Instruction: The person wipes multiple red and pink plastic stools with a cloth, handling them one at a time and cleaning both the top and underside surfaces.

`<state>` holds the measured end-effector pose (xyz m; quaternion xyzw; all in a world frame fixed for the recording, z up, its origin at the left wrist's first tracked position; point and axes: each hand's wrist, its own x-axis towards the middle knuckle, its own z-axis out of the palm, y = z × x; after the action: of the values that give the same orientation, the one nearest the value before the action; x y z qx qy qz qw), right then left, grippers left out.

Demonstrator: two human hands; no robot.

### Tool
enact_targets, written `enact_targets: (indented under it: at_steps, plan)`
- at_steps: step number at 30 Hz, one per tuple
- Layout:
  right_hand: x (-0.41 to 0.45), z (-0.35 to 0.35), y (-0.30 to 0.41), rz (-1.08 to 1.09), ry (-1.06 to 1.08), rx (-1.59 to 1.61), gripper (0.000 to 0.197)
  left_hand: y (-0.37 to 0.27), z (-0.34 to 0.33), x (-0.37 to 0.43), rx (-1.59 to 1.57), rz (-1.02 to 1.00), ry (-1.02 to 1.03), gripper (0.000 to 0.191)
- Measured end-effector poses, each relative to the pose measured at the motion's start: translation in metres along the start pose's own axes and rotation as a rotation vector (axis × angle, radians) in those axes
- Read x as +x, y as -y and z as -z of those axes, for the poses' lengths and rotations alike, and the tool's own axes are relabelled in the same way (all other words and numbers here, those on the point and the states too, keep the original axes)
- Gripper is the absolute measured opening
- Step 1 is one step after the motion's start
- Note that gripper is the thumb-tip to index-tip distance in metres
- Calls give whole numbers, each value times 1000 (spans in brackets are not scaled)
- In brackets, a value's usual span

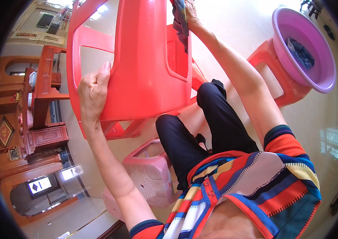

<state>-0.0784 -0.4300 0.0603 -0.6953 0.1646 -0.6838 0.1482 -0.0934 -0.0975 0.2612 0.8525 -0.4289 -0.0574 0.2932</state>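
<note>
A red plastic chair, tipped over, lies before my knees at the top centre. My left hand grips an edge of it on the left, the thumb lying on the red surface and the fingers hidden behind. At the top edge my right hand holds a dark, patterned cloth against the chair's far right side; part of that hand is cut off by the picture's edge.
On the right a purple plastic basin with wet-looking dark cloth in it rests on a red plastic stool. A pink plastic stool is beside my legs. Carved wooden furniture stands at the left.
</note>
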Motion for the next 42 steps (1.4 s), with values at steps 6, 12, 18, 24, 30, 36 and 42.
enact_targets:
  at_steps: [6,12,18,24,30,36,42]
  plan:
    - [-84,38,51,-539,356,-130,52,7,1,-11,-73,14,-73,48]
    - [-117,96,120,-711,615,-85,63,4,5,-10,-60,62,-28,49]
    - [-143,171,164,-902,667,326,45,10,8,-7,52,42,-55,51]
    - [-158,173,181,-924,555,493,23,3,9,-8,55,57,-29,54]
    - [-139,126,141,-996,545,340,24,11,6,-4,34,15,-55,55]
    - [-176,175,185,-783,671,257,18,10,2,-9,34,27,-107,57]
    - [-112,215,276,-731,517,461,16,12,6,-8,145,-3,-106,54]
